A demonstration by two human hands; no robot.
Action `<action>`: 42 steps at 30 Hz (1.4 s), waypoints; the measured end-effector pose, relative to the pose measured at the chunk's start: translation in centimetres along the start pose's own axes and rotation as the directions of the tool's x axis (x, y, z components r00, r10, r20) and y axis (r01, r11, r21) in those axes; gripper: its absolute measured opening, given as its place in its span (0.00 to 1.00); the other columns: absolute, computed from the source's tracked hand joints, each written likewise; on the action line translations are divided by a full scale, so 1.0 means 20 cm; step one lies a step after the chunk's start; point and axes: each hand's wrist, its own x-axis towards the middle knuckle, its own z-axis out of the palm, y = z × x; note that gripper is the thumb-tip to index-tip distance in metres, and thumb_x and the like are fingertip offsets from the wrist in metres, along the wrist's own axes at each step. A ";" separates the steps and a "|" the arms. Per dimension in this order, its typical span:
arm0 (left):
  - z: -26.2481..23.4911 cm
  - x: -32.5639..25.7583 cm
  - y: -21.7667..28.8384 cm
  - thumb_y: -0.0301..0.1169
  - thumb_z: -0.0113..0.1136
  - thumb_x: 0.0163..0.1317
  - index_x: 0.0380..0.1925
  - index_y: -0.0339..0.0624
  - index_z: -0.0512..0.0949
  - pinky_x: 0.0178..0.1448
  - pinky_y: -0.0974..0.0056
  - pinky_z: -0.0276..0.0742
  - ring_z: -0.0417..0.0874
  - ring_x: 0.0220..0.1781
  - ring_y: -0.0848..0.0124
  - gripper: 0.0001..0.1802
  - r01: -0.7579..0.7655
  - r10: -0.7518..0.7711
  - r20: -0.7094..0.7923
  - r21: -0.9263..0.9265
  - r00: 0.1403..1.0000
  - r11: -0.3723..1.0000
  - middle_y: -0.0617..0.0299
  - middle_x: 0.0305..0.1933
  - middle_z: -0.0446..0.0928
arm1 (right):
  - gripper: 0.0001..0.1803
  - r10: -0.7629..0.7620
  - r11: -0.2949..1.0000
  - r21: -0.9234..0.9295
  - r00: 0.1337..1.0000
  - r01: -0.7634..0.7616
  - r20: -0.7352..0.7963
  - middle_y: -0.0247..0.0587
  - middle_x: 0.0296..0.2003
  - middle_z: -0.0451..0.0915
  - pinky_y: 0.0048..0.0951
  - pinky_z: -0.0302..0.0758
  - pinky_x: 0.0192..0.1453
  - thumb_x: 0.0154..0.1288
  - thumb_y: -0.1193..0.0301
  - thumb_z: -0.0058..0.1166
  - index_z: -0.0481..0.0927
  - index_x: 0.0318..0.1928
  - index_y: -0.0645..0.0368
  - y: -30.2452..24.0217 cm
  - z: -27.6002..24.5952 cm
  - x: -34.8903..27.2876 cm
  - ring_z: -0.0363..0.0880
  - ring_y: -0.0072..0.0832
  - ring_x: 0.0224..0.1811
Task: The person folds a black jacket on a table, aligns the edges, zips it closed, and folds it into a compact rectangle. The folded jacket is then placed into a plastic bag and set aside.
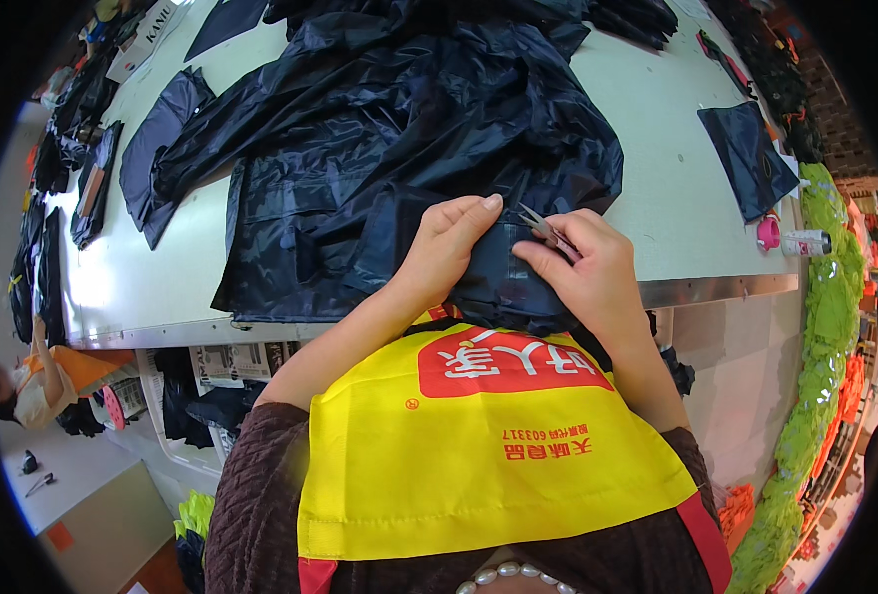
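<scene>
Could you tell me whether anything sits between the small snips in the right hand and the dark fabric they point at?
Nothing visible does. The right hand holds the metal snips with the tips right at the dark navy garment, while the left hand grips the fabric fold just beside them.

Glossy navy cloth point(390, 148), seemingly nylon.

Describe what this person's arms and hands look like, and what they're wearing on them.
Both hands, left hand and right hand, are bare, without gloves or visible rings. The forearms are bare too. Dark brown ribbed knit sleeves are pushed up to the elbows. A yellow apron with a red patch covers the front.
</scene>
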 end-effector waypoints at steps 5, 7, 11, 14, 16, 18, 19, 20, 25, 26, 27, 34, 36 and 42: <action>0.04 0.00 0.00 0.37 0.53 0.67 0.26 0.36 0.79 0.30 0.78 0.66 0.70 0.25 0.86 0.16 -0.074 0.077 -0.022 0.129 0.997 0.989 0.72 0.22 0.73 | 0.10 0.016 0.998 0.058 0.999 -0.019 0.037 0.31 0.28 0.75 0.18 0.67 0.32 0.59 0.70 0.59 0.77 0.36 0.64 0.03 0.00 0.02 0.71 0.15 0.28; 0.04 0.00 -0.01 0.37 0.53 0.67 0.27 0.36 0.78 0.30 0.78 0.66 0.69 0.25 0.86 0.16 -0.130 0.138 -0.024 0.203 0.990 0.970 0.73 0.22 0.73 | 0.11 0.055 0.991 0.116 0.997 -0.062 0.062 0.31 0.28 0.75 0.18 0.68 0.32 0.59 0.69 0.59 0.77 0.36 0.64 0.03 -0.01 0.01 0.72 0.16 0.29; 0.05 -0.01 -0.03 0.37 0.53 0.67 0.27 0.36 0.78 0.30 0.77 0.65 0.68 0.26 0.86 0.16 -0.195 0.191 0.040 0.251 0.981 0.948 0.73 0.22 0.72 | 0.12 0.202 0.917 0.314 0.965 -0.247 0.170 0.32 0.29 0.76 0.18 0.68 0.33 0.59 0.68 0.59 0.77 0.37 0.64 0.04 -0.03 0.00 0.72 0.17 0.29; 0.06 -0.04 0.00 0.37 0.53 0.67 0.27 0.38 0.79 0.31 0.77 0.66 0.70 0.26 0.85 0.15 -0.036 0.035 0.008 0.083 0.999 0.996 0.73 0.23 0.73 | 0.12 0.338 0.714 0.510 0.874 -0.480 0.349 0.33 0.30 0.76 0.18 0.69 0.34 0.59 0.67 0.59 0.77 0.37 0.65 0.06 -0.08 0.00 0.73 0.18 0.30; 0.06 -0.04 0.01 0.37 0.53 0.67 0.28 0.39 0.79 0.33 0.77 0.68 0.72 0.27 0.85 0.14 0.029 -0.029 0.006 0.002 1.000 1.000 0.72 0.25 0.75 | 0.13 0.383 0.578 0.559 0.803 -0.594 0.457 0.33 0.30 0.76 0.18 0.69 0.34 0.59 0.66 0.59 0.77 0.37 0.65 0.07 -0.12 0.00 0.73 0.18 0.30; 0.04 -0.03 0.01 0.37 0.53 0.67 0.29 0.40 0.79 0.34 0.77 0.71 0.75 0.28 0.83 0.14 0.079 -0.079 0.014 -0.072 0.997 0.994 0.70 0.27 0.78 | 0.13 0.403 0.538 0.548 0.766 -0.641 0.501 0.34 0.30 0.76 0.19 0.69 0.34 0.59 0.66 0.59 0.77 0.37 0.65 0.07 -0.17 -0.01 0.73 0.19 0.31; 0.04 -0.03 0.00 0.37 0.52 0.67 0.31 0.40 0.79 0.35 0.76 0.73 0.77 0.29 0.81 0.13 0.099 -0.098 0.023 -0.102 0.995 0.990 0.68 0.29 0.79 | 0.14 0.413 0.553 0.527 0.762 -0.645 0.499 0.34 0.31 0.76 0.19 0.69 0.35 0.59 0.65 0.59 0.77 0.37 0.65 0.07 -0.18 -0.02 0.74 0.19 0.31; 0.03 -0.03 0.00 0.37 0.52 0.67 0.32 0.41 0.79 0.36 0.75 0.75 0.79 0.30 0.80 0.13 0.119 -0.116 0.033 -0.131 0.993 0.984 0.66 0.30 0.80 | 0.14 0.370 0.740 0.432 0.849 -0.515 0.378 0.35 0.30 0.76 0.19 0.69 0.35 0.59 0.65 0.58 0.77 0.36 0.65 0.08 -0.17 -0.04 0.74 0.20 0.31; 0.02 -0.03 -0.01 0.38 0.53 0.67 0.33 0.41 0.80 0.39 0.74 0.76 0.81 0.31 0.78 0.13 0.114 -0.113 0.017 -0.118 0.993 0.986 0.64 0.31 0.81 | 0.13 -0.063 0.992 -0.096 0.974 0.086 0.216 0.42 0.25 0.75 0.29 0.72 0.27 0.54 0.66 0.62 0.77 0.36 0.61 0.03 -0.19 0.04 0.76 0.35 0.25; 0.02 -0.03 0.00 0.38 0.53 0.67 0.33 0.41 0.80 0.39 0.74 0.76 0.81 0.30 0.78 0.13 0.117 -0.117 0.012 -0.113 0.993 0.987 0.64 0.32 0.81 | 0.13 -0.130 0.983 -0.099 0.962 0.157 0.239 0.42 0.25 0.75 0.29 0.72 0.27 0.53 0.66 0.63 0.77 0.35 0.60 0.08 -0.18 0.03 0.76 0.35 0.24; 0.01 -0.04 0.00 0.38 0.53 0.67 0.33 0.41 0.80 0.39 0.74 0.76 0.81 0.30 0.78 0.13 0.111 -0.111 0.006 -0.112 0.994 0.987 0.64 0.32 0.81 | 0.13 -0.228 0.962 -0.091 0.940 0.258 0.254 0.42 0.24 0.74 0.30 0.72 0.26 0.53 0.66 0.63 0.77 0.35 0.60 0.12 -0.18 0.02 0.76 0.36 0.24; 0.00 -0.03 -0.01 0.38 0.53 0.67 0.33 0.41 0.80 0.38 0.75 0.76 0.81 0.30 0.78 0.13 0.094 -0.096 -0.008 -0.116 0.995 0.989 0.64 0.31 0.81 | 0.14 -0.902 0.376 0.015 0.363 0.926 0.234 0.41 0.23 0.73 0.34 0.72 0.23 0.51 0.65 0.65 0.76 0.33 0.58 0.88 0.18 -0.03 0.75 0.38 0.21; 0.01 -0.03 -0.01 0.38 0.53 0.67 0.33 0.41 0.80 0.38 0.75 0.76 0.81 0.30 0.78 0.13 0.097 -0.097 0.012 -0.117 0.995 0.988 0.64 0.31 0.81 | 0.14 -0.282 0.941 -0.114 0.926 0.318 0.250 0.41 0.23 0.73 0.34 0.72 0.22 0.51 0.65 0.65 0.76 0.33 0.58 0.12 -0.15 0.05 0.75 0.38 0.21; 0.04 -0.02 0.00 0.38 0.52 0.67 0.32 0.42 0.80 0.37 0.75 0.76 0.81 0.29 0.78 0.13 0.118 -0.118 0.012 -0.085 0.993 0.989 0.64 0.30 0.81 | 0.13 -0.218 0.955 -0.142 0.939 0.262 0.264 0.41 0.23 0.73 0.34 0.72 0.22 0.52 0.64 0.64 0.76 0.32 0.58 0.03 -0.17 0.07 0.75 0.39 0.20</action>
